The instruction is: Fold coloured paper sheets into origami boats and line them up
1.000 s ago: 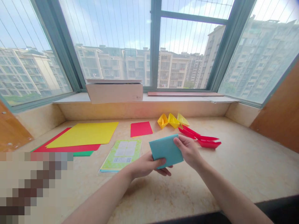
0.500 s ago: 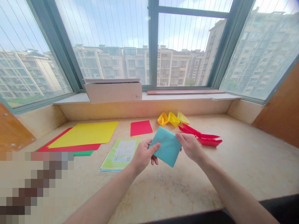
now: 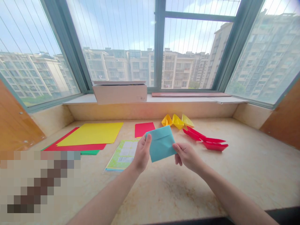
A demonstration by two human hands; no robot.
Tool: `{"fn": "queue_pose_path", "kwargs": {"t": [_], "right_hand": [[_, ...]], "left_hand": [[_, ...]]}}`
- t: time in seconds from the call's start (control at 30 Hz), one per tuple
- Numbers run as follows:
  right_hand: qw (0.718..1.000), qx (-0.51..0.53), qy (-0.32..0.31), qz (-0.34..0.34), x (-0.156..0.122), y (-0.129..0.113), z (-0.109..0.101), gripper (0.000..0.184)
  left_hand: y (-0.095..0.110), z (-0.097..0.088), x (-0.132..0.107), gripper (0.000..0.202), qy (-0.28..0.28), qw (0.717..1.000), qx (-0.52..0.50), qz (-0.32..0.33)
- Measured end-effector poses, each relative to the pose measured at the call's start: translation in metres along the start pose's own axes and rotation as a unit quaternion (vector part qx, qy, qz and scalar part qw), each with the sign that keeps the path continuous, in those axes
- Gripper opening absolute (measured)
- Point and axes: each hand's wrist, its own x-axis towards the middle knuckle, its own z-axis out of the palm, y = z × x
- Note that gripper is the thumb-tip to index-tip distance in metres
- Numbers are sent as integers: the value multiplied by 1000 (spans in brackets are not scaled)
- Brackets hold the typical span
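A folded piece of light-blue paper [image 3: 162, 144] is held up above the counter, with a flap edge running across its upper part. My left hand [image 3: 142, 152] grips its left side, the thumb lying on the front face. At the lower right corner, my right hand [image 3: 187, 155] pinches the paper between thumb and fingers. Behind the paper stand several folded yellow paper shapes [image 3: 178, 122] in a row. Right of them lie red folded paper boats [image 3: 215, 145]. The fingers behind the paper are partly hidden.
Large yellow sheets [image 3: 91, 134] lie over red and green ones at the left. A small red square stack [image 3: 143, 129] and a green-covered paper pack [image 3: 122, 154] are nearer the middle. On the sill sits a white box [image 3: 120, 94]. A pixelated patch covers the lower left.
The blue paper has been turned from a diamond-like tilt to nearly level, and its flap edge now shows. My right hand has moved down to the lower corner. The view has shifted slightly left.
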Motion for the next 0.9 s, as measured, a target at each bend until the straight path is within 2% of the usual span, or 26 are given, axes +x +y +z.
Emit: {"fn": "queue_pose_path", "kwargs": {"t": [0.1, 0.17, 0.3, 0.5, 0.57, 0.67, 0.77, 0.9], "right_hand": [[998, 12, -63, -7, 0, 1, 3, 68], [993, 20, -119, 16, -2, 1, 5, 70], [987, -10, -154, 41, -7, 2, 6, 68], [989, -87, -121, -8, -8, 6, 6, 66], [990, -84, -104, -46, -6, 7, 3, 64], [993, -23, -50, -104, -2, 5, -4, 62], [993, 22, -14, -114, 0, 2, -10, 52], [993, -10, 14, -120, -1, 0, -13, 47]], "left_hand": [[-3, 0, 1, 52, 74, 993, 75, 48], [-4, -3, 3, 53, 108, 981, 144, 68], [-6, -7, 8, 55, 112, 968, 207, 82], [-4, -7, 7, 50, 43, 978, 175, 108], [-1, -8, 5, 44, 23, 967, 216, 131], [2, -7, -1, 36, -26, 945, 284, 161], [5, -4, -7, 31, -76, 934, 305, 169], [3, -3, -13, 33, -110, 929, 309, 173]]}}
